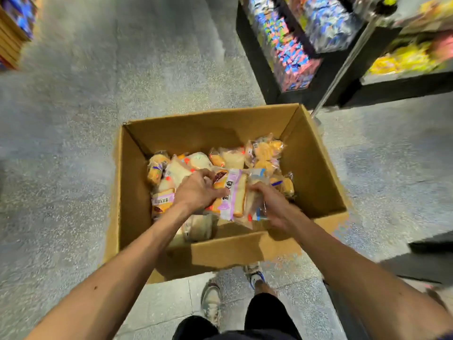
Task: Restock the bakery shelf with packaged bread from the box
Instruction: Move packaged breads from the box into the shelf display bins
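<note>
An open cardboard box (316, 168) stands on the floor in front of me, holding several clear packs of bread. Both my hands are inside it. My left hand (198, 190) grips the left side of a bread pack with a purple-and-white label (232, 192), fingers curled over its top edge. My right hand (272, 204) grips a clear pack with blue trim (257, 175) lying just right of it. More packs of yellow buns (266, 149) and white slices (201, 160) lie behind and beside my hands.
A black display stand (259, 67) full of colourful wrapped sweets rises at the upper right, with a metal pole (343, 67) leaning beside it. Shelving with goods (14, 28) sits at the upper left. Grey speckled floor (73, 143) surrounds the box. My feet (210, 300) stand just behind the box.
</note>
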Motion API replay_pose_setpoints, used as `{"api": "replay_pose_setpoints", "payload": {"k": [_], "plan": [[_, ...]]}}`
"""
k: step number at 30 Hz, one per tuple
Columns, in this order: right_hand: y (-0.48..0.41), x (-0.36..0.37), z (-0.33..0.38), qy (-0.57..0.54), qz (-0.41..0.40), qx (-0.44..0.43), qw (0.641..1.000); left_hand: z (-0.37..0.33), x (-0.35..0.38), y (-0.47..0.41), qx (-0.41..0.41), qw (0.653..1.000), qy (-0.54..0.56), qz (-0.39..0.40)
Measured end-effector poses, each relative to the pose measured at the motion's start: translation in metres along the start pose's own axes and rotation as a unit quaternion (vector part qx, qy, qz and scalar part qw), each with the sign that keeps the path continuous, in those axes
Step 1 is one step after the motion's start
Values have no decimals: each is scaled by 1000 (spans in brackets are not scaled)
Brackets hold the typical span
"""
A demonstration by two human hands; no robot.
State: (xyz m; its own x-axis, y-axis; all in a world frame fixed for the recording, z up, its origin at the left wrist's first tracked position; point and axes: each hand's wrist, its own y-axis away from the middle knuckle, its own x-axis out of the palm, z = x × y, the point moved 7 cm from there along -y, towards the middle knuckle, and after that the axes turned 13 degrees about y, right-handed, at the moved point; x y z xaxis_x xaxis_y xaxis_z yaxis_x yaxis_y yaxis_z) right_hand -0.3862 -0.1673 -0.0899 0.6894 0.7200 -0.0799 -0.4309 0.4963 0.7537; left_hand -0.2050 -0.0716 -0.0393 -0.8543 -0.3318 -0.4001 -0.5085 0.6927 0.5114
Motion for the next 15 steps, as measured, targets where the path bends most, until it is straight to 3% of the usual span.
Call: {"api": "replay_pose_setpoints", "payload": {"k": [4,8,11,15], "plan": [[73,-16,14,-88,-18,-94,992,-68,12,55,96,990,-101,5],[148,-55,17,-130,-89,-179,971,-135,51,106,193,969,-150,44],[207,-95,2,-124,-168,-199,958,-181,99,154,263,944,-155,127],[291,-170,-49,-165,-285,-174,928,-226,170,216,279,912,-107,282]]}}
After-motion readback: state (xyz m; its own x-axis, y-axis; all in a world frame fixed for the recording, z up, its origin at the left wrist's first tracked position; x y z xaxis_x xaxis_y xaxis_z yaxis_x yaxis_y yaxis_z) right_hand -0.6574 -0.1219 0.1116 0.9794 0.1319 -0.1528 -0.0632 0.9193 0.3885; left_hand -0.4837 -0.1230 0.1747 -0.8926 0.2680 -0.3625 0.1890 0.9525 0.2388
